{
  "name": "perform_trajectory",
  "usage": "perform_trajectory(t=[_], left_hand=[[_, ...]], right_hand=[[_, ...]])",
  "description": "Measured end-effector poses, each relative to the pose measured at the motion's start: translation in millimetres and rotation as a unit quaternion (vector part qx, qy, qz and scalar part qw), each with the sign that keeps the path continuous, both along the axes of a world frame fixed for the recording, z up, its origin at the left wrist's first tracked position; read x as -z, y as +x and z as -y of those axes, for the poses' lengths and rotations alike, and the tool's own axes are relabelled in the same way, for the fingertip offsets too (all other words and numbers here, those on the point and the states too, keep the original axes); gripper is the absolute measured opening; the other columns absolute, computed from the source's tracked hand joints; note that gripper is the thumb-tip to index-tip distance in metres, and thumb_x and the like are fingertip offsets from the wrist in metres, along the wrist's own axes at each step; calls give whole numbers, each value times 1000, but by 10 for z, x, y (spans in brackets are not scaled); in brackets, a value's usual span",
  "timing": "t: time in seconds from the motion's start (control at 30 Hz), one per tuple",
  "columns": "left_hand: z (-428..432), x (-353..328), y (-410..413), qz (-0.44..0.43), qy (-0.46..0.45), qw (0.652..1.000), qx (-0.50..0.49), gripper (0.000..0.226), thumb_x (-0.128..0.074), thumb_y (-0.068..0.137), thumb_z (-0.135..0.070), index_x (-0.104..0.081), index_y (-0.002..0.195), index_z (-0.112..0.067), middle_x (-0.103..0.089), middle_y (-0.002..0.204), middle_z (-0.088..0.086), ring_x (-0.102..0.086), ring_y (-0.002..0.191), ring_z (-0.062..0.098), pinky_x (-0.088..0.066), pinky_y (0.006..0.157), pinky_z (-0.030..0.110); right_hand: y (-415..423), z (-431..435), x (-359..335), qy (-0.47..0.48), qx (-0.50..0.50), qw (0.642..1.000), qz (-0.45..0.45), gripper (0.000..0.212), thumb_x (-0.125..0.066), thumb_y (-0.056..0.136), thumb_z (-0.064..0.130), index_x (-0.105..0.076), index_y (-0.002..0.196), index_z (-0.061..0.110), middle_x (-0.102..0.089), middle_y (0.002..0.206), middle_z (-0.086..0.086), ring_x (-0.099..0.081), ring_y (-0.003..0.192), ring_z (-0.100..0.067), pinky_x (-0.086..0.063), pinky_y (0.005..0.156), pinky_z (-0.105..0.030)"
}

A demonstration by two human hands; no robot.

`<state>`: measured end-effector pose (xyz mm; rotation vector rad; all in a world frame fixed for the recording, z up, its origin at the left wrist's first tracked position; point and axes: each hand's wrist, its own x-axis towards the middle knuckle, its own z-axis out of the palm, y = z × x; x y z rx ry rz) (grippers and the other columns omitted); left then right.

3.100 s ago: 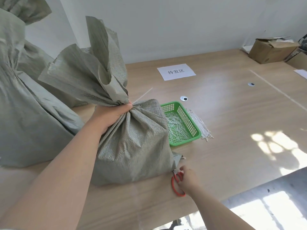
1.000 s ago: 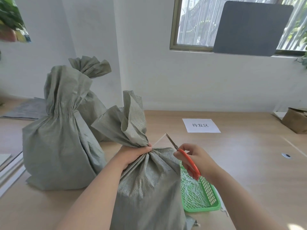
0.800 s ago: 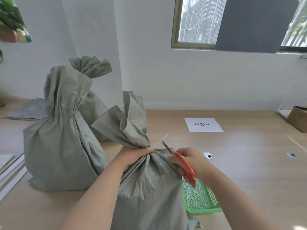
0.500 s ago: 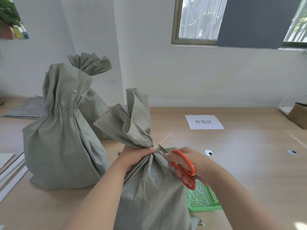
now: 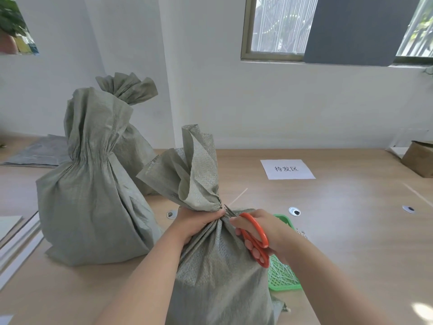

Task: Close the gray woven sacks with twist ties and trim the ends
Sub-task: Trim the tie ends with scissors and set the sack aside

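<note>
While the left hand [image 5: 196, 221] clenches the sack neck [image 5: 209, 204], the right hand [image 5: 269, 231], gripping orange scissors [image 5: 255, 239], should snip the tie tail [image 5: 237, 197] close beside that neck.

I observe matt, coarse woven gray sacks [image 5: 89, 184], glossy orange plastic scissor handles [image 5: 256, 238], a green plastic basket [image 5: 283, 277], and a smooth wood-grain surface [image 5: 351, 231].

A white wall [image 5: 257, 102] rises behind the pale wooden bench [image 5: 351, 231], daylight enters through a window [image 5: 276, 26] partly covered by a dark gray panel [image 5: 356, 29], a paper sign [image 5: 287, 169] lies on the bench and a cardboard box [image 5: 419, 158] sits far right
</note>
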<state>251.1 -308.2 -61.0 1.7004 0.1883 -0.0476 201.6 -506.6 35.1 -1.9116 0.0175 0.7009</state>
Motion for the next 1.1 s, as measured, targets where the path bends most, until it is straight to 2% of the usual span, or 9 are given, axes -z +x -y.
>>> perform_trajectory(t=[0.13, 0.27, 0.4, 0.53, 0.67, 0.8, 1.0, 1.1], left_hand=[[-4, 21, -30, -2, 13, 1000, -4, 74, -93, 47, -52, -75, 112, -20, -77, 109, -8, -71, 104, 9, -57, 98, 38], [1, 14, -46, -6, 32, 999, 1, 80, -92, 46, -57, -74, 114, -21, -76, 112, -9, -70, 107, 9, -55, 101, 40], [10, 6, -60, -5, 51, 999, 8, 77, -90, 45, -60, -75, 111, -23, -76, 109, -10, -70, 106, 9, -54, 102, 40], [15, 6, -85, -6, 57, 998, 14, 79, -91, 44, -62, -75, 111, -23, -76, 109, -12, -69, 106, 7, -53, 103, 39], [11, -3, -108, -12, 52, 998, 25, 92, -92, 38, -70, -75, 113, -21, -76, 111, -11, -70, 108, 8, -53, 104, 39], [9, -7, -140, -27, 35, 998, 33, 92, -94, 38, -64, -74, 116, -19, -76, 112, -10, -70, 107, 6, -53, 103, 35], [9, -20, -176, -52, 24, 998, 37, 101, -94, 29, -70, -74, 116, -21, -76, 111, -10, -70, 106, 8, -54, 99, 31], [5, -13, -172, -43, 20, 998, 34, 105, -94, 28, -71, -74, 117, -19, -76, 112, -9, -70, 109, 10, -54, 99, 32]], right_hand=[[-66, -38, 32, -5, 12, 1000, 9, 24, -58, 90, 30, -60, 77, 10, -53, 53, -8, -48, 36, -19, -41, 39, -21], [-131, -77, 76, -20, 31, 999, 24, 26, -57, 93, 32, -60, 82, 9, -56, 52, -7, -50, 34, -18, -41, 36, -20], [-201, -92, 112, -26, 45, 998, 34, 27, -56, 94, 31, -60, 81, 8, -57, 53, -7, -50, 33, -18, -40, 35, -20], [-265, -105, 138, -28, 55, 997, 40, 31, -53, 96, 26, -61, 85, -2, -56, 53, -10, -48, 31, -19, -38, 33, -19], [-326, -113, 161, -38, 57, 997, 47, 35, -51, 97, 22, -58, 92, -12, -57, 58, -15, -51, 33, -20, -41, 33, -22], [-392, -143, 177, -49, 60, 995, 62, 29, -48, 96, 22, -58, 80, 0, -57, 57, -15, -50, 31, -19, -41, 34, -22], [-440, -155, 234, -56, 79, 993, 68, 31, -51, 97, 24, -61, 91, -5, -57, 55, -11, -49, 32, -18, -41, 35, -22], [-481, -139, 233, -33, 82, 993, 74, 30, -54, 95, 27, -58, 86, -1, -56, 58, -13, -46, 31, -18, -38, 35, -22]])
